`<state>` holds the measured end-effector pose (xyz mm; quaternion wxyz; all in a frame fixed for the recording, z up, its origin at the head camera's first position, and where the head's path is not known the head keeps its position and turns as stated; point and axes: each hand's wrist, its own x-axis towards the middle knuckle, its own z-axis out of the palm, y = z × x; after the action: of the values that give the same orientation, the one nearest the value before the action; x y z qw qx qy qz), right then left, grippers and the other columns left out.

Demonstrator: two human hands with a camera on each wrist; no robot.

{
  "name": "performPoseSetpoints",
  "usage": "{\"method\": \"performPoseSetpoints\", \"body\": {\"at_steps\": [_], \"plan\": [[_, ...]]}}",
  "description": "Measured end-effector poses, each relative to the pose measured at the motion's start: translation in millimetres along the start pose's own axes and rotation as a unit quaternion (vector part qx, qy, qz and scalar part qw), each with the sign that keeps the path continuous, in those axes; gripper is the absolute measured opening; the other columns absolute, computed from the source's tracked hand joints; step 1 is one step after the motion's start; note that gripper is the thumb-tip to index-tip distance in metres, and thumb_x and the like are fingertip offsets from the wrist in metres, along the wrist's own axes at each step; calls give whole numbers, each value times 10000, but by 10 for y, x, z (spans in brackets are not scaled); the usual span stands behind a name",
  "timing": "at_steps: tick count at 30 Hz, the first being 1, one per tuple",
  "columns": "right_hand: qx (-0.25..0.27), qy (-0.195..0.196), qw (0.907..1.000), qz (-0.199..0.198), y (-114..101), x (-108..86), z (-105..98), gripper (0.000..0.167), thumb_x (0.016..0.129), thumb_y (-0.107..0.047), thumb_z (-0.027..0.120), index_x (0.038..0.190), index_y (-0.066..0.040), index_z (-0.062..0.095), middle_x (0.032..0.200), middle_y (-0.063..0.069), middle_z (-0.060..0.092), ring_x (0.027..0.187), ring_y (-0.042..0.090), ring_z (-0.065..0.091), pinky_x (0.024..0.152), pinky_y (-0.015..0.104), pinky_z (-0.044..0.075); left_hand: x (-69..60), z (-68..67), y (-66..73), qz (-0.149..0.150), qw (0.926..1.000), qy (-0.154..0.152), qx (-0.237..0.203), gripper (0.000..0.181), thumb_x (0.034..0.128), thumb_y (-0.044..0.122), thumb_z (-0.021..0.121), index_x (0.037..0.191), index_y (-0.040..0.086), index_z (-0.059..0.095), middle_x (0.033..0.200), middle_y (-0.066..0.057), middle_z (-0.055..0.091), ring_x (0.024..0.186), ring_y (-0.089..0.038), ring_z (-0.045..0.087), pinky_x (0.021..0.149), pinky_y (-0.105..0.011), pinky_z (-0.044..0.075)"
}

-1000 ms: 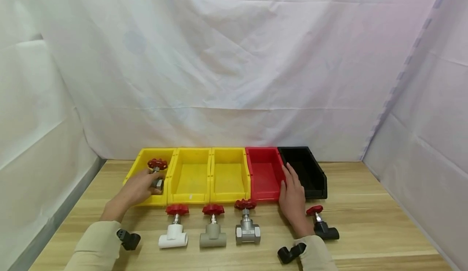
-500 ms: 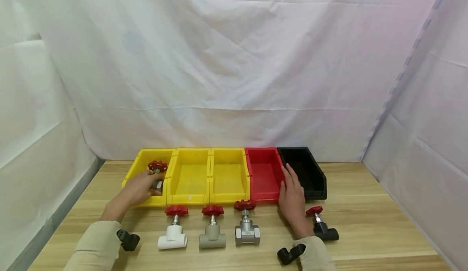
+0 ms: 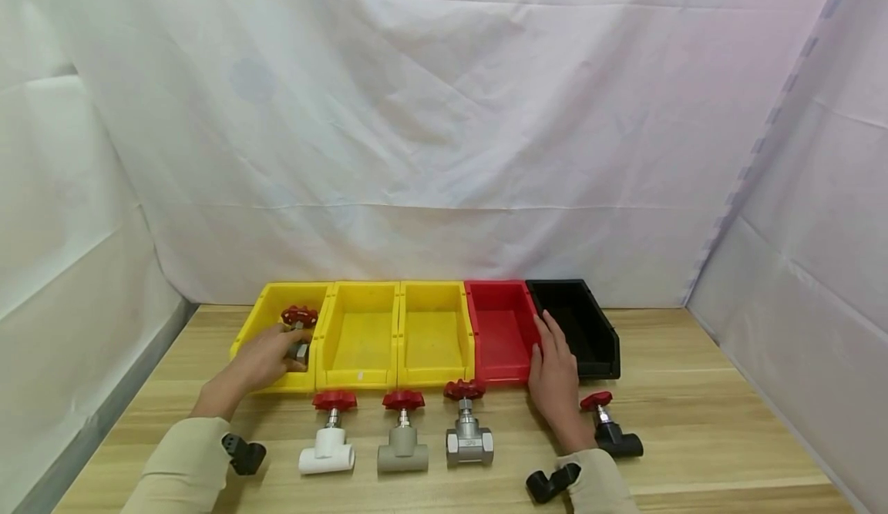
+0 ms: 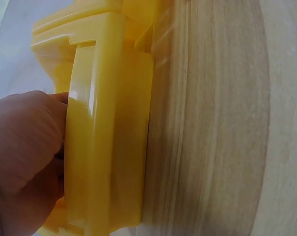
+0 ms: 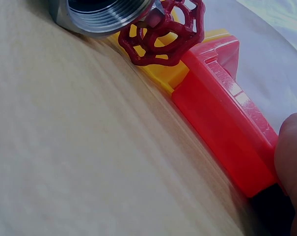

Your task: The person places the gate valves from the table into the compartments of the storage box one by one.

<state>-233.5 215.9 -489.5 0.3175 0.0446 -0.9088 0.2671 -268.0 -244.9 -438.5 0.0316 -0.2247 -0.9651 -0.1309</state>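
Observation:
In the head view my left hand (image 3: 261, 358) reaches into the leftmost yellow bin (image 3: 241, 338) and grips the metal body of a gate valve (image 3: 300, 316) with a red handwheel. In the left wrist view the front wall (image 4: 101, 142) of that bin hides the fingertips and the valve. My right hand (image 3: 555, 379) rests with its fingers extended on the side between the red bin (image 3: 501, 329) and the black bin (image 3: 579, 321). Just left of it lies a steel valve (image 3: 469, 441), its threaded end showing in the right wrist view. A black valve (image 3: 613, 433) lies to its right.
Two more yellow bins, a left one (image 3: 359, 383) and a right one (image 3: 437, 381), stand in the same row. A white valve (image 3: 329, 448) and a grey valve (image 3: 403, 450) lie in front on the wooden table (image 3: 701, 421). White cloth (image 3: 444, 152) hangs behind.

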Motion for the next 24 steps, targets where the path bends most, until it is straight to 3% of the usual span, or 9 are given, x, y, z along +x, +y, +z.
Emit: {"method": "performPoseSetpoints", "body": {"at_steps": [12,24], "plan": [[-9,16,10000,-41,-1,2,0,553,912,7,597,1428,-80,417,1508,96,328,1263,335,419,878,573,421,-4,-5,7,-43,9997,-64,-217,434,806,148,762,1196,18,623,1004,-112,602,872,-274,546,769,-472,486],[-9,2,10000,-20,13,-4,8,541,923,2,583,1430,-78,412,1514,89,316,1275,333,403,888,574,413,-3,-6,27,-146,9989,8,-436,401,779,158,788,1127,25,640,1056,-194,575,958,-366,541,849,-536,463]]}}
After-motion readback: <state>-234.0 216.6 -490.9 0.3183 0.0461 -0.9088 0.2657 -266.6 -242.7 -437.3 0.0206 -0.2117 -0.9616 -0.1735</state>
